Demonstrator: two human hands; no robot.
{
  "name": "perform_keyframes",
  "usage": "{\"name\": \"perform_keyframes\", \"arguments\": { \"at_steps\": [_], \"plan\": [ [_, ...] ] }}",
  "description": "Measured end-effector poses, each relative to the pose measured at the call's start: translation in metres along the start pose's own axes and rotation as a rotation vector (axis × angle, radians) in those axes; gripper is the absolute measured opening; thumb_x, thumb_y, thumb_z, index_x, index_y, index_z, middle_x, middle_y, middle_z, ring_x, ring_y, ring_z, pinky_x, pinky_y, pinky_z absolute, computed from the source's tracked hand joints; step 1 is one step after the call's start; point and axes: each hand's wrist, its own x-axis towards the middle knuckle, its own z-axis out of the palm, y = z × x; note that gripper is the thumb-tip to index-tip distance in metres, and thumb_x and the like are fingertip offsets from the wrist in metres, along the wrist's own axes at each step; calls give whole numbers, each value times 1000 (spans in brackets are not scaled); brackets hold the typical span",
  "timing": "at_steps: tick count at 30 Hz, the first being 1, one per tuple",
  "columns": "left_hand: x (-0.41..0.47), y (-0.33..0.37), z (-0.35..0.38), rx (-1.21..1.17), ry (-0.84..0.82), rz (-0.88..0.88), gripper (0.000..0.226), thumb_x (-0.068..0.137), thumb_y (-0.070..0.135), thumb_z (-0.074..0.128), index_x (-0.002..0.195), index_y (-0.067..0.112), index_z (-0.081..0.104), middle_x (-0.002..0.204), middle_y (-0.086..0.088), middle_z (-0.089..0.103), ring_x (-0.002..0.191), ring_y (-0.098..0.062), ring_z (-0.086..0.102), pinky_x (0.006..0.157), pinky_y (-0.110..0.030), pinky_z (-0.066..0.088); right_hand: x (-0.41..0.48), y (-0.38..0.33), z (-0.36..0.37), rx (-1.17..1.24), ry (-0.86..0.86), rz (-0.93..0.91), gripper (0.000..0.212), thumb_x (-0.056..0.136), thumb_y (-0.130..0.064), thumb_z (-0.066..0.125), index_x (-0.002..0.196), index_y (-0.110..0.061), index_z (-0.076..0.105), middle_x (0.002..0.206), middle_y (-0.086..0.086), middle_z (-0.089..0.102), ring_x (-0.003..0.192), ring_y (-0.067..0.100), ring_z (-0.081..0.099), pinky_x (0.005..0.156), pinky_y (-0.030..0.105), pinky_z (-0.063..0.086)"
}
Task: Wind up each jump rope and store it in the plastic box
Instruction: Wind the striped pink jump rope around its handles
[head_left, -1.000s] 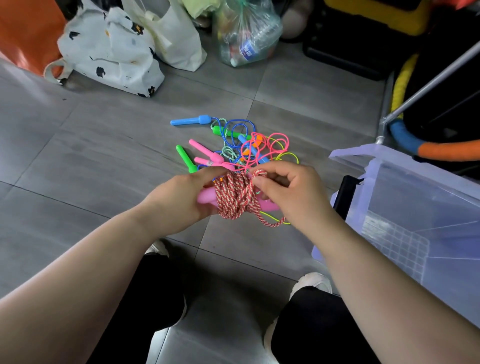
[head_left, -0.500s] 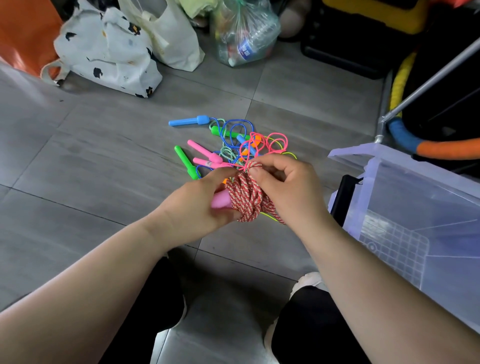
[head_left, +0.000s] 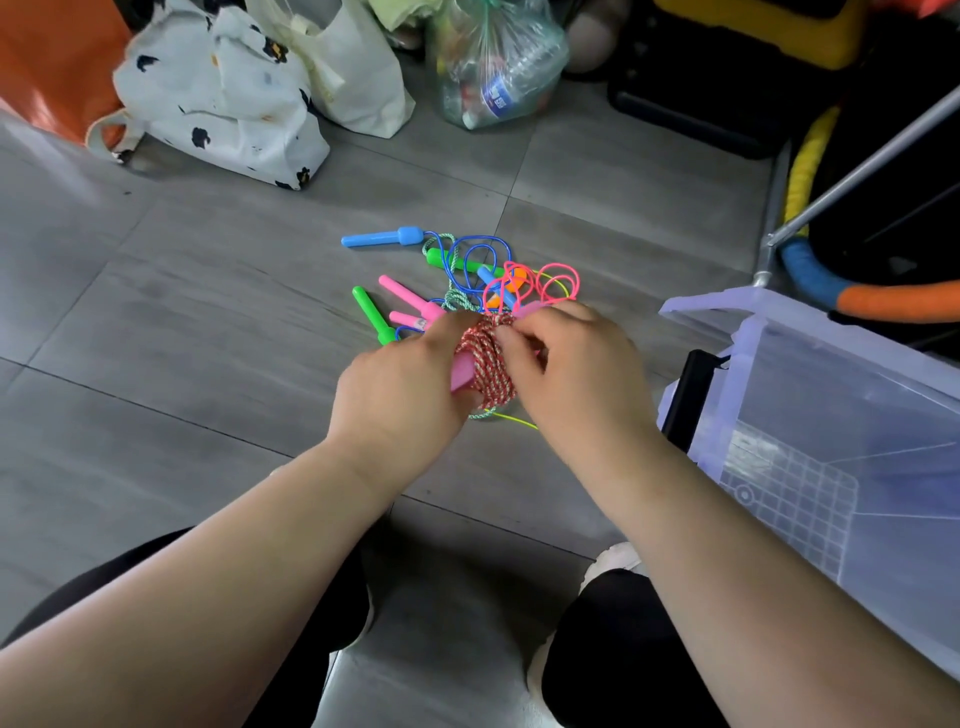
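Head view: grey floor tiles (head_left: 182, 312) with dark joints run under everything. Both hands meet above the floor. The left hand (head_left: 400, 384) is curled round a pink handle (head_left: 461, 371) wrapped in a tight red-and-white rope coil (head_left: 488, 364). The right hand (head_left: 566, 374) has its fingers bent and pinches the coil's upper turns. Just beyond the hands lies a loose pile of jump ropes (head_left: 467, 275) with blue, green and pink handles and tangled cords. To the right of the right hand stands the clear plastic box (head_left: 857, 395), open, with a black latch (head_left: 685, 395) on its near end.

Far beyond the left hand, a white spotted bag (head_left: 218, 98) and an orange bag (head_left: 52, 57) sit on the floor. A clear plastic bag (head_left: 493, 57) of bottles lies further right. Beyond the box, a metal pole (head_left: 857, 171) slants across a padded hoop (head_left: 893, 301) in yellow, blue and orange.

The hands cover most of the pink handle, so whether one or two handles sit inside the coil cannot be told. The frame's edge cuts off the box's right side. A thin yellow cord (head_left: 514, 420) shows below the hands, its ends hidden.
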Motion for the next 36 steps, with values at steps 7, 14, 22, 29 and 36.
{"name": "perform_keyframes", "arguments": {
  "at_steps": [7,14,22,29,36],
  "plan": [
    [-1,-5,6,63,43,60,47,83,25,59,128,24,47,100,-15,67,92,-38,59,66,-28,29,3,0,-8,-155,-298,44,31,86,-32,51,109,-11,55,117,4,56,109,22,49,75,26,30],
    [0,-6,6,122,28,59,47,85,27,55,130,30,42,106,-10,65,99,-35,57,68,-26,27,7,6,-8,-42,-334,49,24,83,-26,55,101,-10,62,104,7,63,97,24,55,72,29,36],
    [-3,2,0,72,126,150,38,73,11,69,110,13,62,75,-17,70,65,-39,64,57,-27,31,3,2,-5,-247,-269,17,30,85,-28,49,111,-13,51,118,3,55,109,25,51,77,30,39],
    [1,0,-1,-10,55,64,46,85,26,55,129,30,45,110,-9,66,98,-36,57,68,-29,34,6,4,-3,-80,-123,72,19,77,-21,46,85,-9,59,85,3,57,85,26,51,63,28,26],
    [7,-10,-5,-80,51,25,48,82,26,60,128,33,49,112,-12,64,98,-39,56,75,-33,41,11,11,2,449,-375,245,14,68,-23,56,58,-31,50,83,-13,44,85,11,47,81,26,36]
  ]
}}
